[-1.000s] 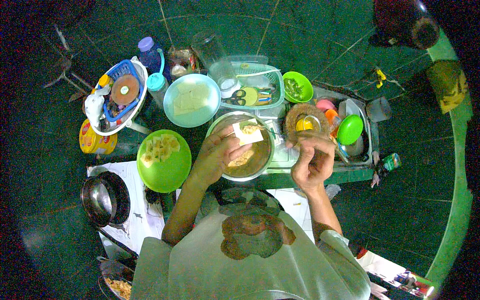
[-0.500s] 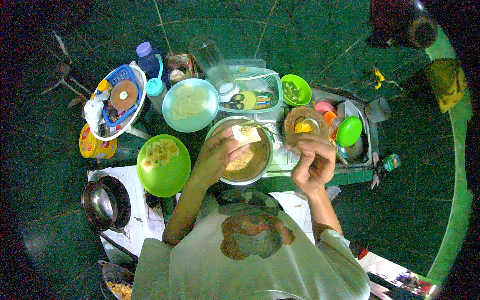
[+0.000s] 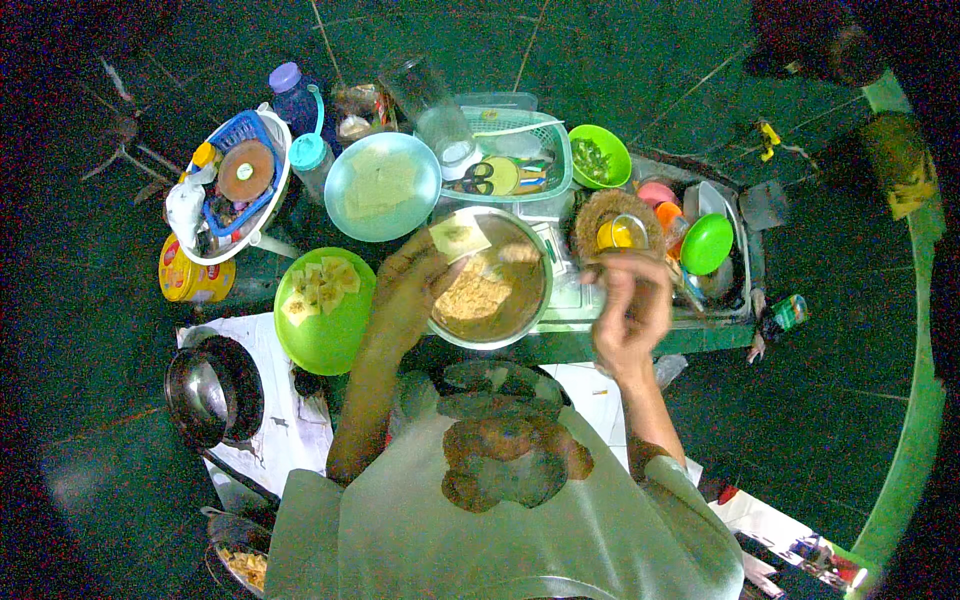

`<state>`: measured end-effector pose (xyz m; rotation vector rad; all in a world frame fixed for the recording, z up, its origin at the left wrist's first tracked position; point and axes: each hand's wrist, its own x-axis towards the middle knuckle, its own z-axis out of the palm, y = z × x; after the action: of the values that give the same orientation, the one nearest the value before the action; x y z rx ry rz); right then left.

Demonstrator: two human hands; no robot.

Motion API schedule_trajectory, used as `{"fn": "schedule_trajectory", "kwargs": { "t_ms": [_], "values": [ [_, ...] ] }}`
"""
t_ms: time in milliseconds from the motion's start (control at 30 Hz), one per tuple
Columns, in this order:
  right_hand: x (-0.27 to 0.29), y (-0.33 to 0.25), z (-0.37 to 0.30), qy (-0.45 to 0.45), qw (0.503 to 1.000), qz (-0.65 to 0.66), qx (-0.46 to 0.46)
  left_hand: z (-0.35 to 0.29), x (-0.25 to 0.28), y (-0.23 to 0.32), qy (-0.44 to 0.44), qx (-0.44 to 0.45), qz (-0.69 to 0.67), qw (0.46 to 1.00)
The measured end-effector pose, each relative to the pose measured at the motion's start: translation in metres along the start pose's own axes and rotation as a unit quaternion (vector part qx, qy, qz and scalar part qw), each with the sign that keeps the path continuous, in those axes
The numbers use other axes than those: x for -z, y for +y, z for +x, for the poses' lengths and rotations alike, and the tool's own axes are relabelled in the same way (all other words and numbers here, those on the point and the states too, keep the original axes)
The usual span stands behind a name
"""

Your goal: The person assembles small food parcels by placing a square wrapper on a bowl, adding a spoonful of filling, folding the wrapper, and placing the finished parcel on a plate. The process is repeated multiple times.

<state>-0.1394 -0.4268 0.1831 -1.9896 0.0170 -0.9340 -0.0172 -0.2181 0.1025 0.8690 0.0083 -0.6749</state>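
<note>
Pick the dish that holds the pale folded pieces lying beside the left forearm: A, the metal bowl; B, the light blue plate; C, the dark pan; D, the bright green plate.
D: the pale folded pieces lie on the bright green plate, just left of the left hand.

Head camera, looking straight down over my own chest and arms.

Single wide fisheye view from my head, facing the floor; my forearms enter from the lower edge, my left hand (image 3: 405,290) and right hand (image 3: 628,310) near centre; the low table (image 3: 560,345) sits close below; straight edges bend toward the dark rim; picture upright, unmirrored.
</note>
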Motion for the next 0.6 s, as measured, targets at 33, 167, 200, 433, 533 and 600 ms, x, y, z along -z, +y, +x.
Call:
{"fn": "schedule_trajectory", "kwargs": {
  "t_ms": [33, 167, 200, 433, 533, 600],
  "values": [
    [-0.004, 0.011, -0.01, -0.049, 0.998, -0.029, -0.009, 0.0, 0.004, -0.001, 0.003, -0.019, -0.025, 1.0],
    [-0.02, 0.063, -0.068, -0.223, 0.971, -0.085, 0.011, -0.003, 0.007, 0.006, -0.002, -0.019, -0.05, 0.999],
    [-0.022, 0.07, -0.077, -0.273, 0.958, -0.087, 0.014, -0.006, 0.002, 0.012, -0.002, -0.014, -0.047, 0.999],
    [-0.02, 0.084, -0.103, -0.408, 0.898, -0.147, 0.067, -0.022, -0.035, 0.035, -0.059, -0.038, 0.108, 0.992],
    [-0.009, 0.068, -0.081, -0.477, 0.863, -0.161, 0.039, -0.014, -0.028, 0.023, -0.08, -0.055, 0.098, 0.99],
    [-0.003, 0.042, -0.051, -0.507, 0.849, -0.146, -0.023, -0.018, -0.039, 0.028, -0.079, -0.053, 0.132, 0.987]
  ]
}}
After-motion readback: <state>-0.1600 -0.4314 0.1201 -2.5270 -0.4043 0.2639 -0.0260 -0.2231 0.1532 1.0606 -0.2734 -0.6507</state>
